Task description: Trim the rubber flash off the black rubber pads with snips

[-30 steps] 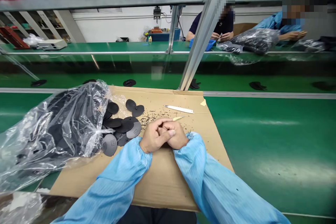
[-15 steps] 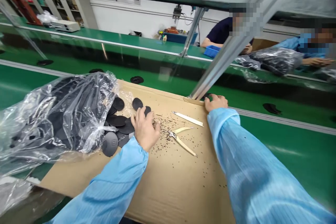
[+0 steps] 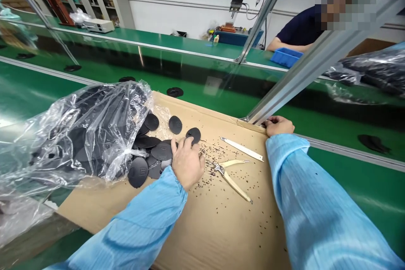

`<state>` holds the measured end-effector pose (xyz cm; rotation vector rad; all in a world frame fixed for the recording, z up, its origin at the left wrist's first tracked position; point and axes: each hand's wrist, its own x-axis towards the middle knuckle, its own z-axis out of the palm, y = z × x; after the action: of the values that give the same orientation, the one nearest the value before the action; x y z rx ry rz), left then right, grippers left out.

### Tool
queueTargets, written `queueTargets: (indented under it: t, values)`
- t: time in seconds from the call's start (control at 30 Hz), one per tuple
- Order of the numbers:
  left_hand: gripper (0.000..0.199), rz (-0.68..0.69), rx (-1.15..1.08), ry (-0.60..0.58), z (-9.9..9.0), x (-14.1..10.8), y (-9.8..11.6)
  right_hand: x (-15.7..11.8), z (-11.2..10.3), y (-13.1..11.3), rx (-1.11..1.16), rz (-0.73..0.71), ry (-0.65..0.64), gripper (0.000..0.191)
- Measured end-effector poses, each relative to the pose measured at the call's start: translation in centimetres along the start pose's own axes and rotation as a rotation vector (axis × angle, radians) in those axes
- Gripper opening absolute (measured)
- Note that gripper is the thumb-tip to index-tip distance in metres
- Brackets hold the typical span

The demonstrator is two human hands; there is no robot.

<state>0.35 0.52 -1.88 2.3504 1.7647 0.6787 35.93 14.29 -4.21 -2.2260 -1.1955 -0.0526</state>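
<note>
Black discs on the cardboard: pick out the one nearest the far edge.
The disc beyond the left hand: it lies flat by itself, touching no other disc, farther out than the disc by the fingertips.

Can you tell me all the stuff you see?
plastic bag: 1, clear, left of the cardboard
loose discs: many, black, spilling onto the cardboard
cardboard sheet: 1, tan, on a green bench
snips: 1, cream handles, on the cardboard
strip: 1, white, on the cardboard
specks: many, dark, scattered on the cardboard
crate: 1, blue, far bench
co-worker: 1, dark blue shirt, beyond the crate
left hand: 1, touching the discs
right hand: 1, at the cardboard's edge
</note>
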Motion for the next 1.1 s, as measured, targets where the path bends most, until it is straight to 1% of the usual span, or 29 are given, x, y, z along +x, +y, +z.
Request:
queueTargets:
  t: [0.1,0.23,0.27,0.3,0.33,0.37,0.4,0.47,0.53,0.57,0.6,0.63,0.67,0.7,0.77,0.8,0.87,0.9,0.93,1.0,1.07,1.1]
  values:
    - [0.024,0.058,-0.062,-0.023,-0.2,0.0,-0.1,-1.2,-1.4,-0.2,0.001,0.079,0.172,0.026]
    - [0.020,0.121,-0.122,-0.048,-0.6,0.0,-0.3,-4.2,-4.4,-1.4,0.037,0.114,0.293,0.029]
    - [0.020,0.135,-0.132,-0.046,-0.7,0.0,-0.3,-5.2,-5.1,-1.7,0.079,0.118,0.356,0.028]
    - [0.020,0.146,-0.147,-0.034,-0.8,0.0,-0.4,-6.2,-5.6,-2.0,0.137,0.116,0.441,0.025]
    - [0.024,0.144,-0.167,-0.008,-0.9,0.1,-0.5,-7.4,-6.1,-2.3,0.215,0.052,0.464,0.022]
    - [0.030,0.141,-0.184,0.023,-0.9,0.1,-0.5,-8.7,-6.5,-2.6,0.303,0.024,0.461,0.020]
    - [0.037,0.135,-0.196,0.051,-1.0,0.1,-0.6,-10.0,-6.8,-3.0,0.401,-0.001,0.407,0.024]
    - [0.045,0.130,-0.211,0.065,-1.0,0.1,-0.7,-13.1,-7.6,-3.9,0.561,0.010,0.248,0.043]
    - [0.039,0.154,-0.242,0.044,-1.0,0.1,-0.8,-16.5,-8.3,-5.4,0.630,0.018,0.116,0.068]
    - [0.035,0.171,-0.279,0.044,-1.0,0.0,-0.8,-18.2,-8.5,-6.3,0.642,0.011,0.063,0.077]
    - [0.031,0.187,-0.338,0.058,-1.0,0.0,-0.7,-19.8,-8.7,-7.2,0.650,-0.001,0.019,0.080]
    - [0.030,0.192,-0.421,0.079,-0.9,-0.1,-0.6,-21.3,-8.6,-8.2,0.658,-0.017,-0.029,0.079]
    - [0.031,0.181,-0.529,0.096,-0.9,-0.1,-0.5,-22.7,-8.5,-9.1,0.664,-0.049,-0.057,0.069]
    - [0.034,0.158,-0.658,0.094,-0.8,-0.2,-0.4,-24.0,-8.1,-9.9,0.690,-0.093,-0.042,0.059]
    - [0.038,0.105,-0.929,0.018,-0.6,-0.4,-0.1,-25.7,-7.1,-11.0,0.790,-0.176,-0.015,0.049]
    - [0.039,0.084,-1.051,-0.040,-0.4,-0.5,0.1,-26.2,-6.6,-11.2,0.841,-0.211,-0.101,0.048]
    - [0.040,0.070,-1.222,-0.142,0.0,-0.5,0.3,-26.6,-5.8,-11.0,0.925,-0.265,-0.199,0.048]
    - [0.040,0.059,-1.275,-0.170,0.3,-0.4,0.4,-26.5,-5.6,-10.7,0.928,-0.287,-0.241,0.048]
    - [0.039,0.034,-1.310,-0.185,0.6,-0.3,0.4,-26.3,-5.6,-10.3,0.904,-0.307,-0.255,0.048]
    - [0.031,-0.069,-1.359,-0.189,0.8,0.0,0.5,-25.6,-6.1,-9.3,0.776,-0.355,-0.221,0.050]
    - [0.025,-0.188,-1.420,-0.199,0.7,0.1,0.7,-24.8,-6.9,-8.4,0.583,-0.441,-0.166,0.054]
    - [0.025,-0.238,-1.455,-0.205,0.5,0.2,0.7,-24.5,-7.2,-7.9,0.481,-0.497,-0.166,0.055]
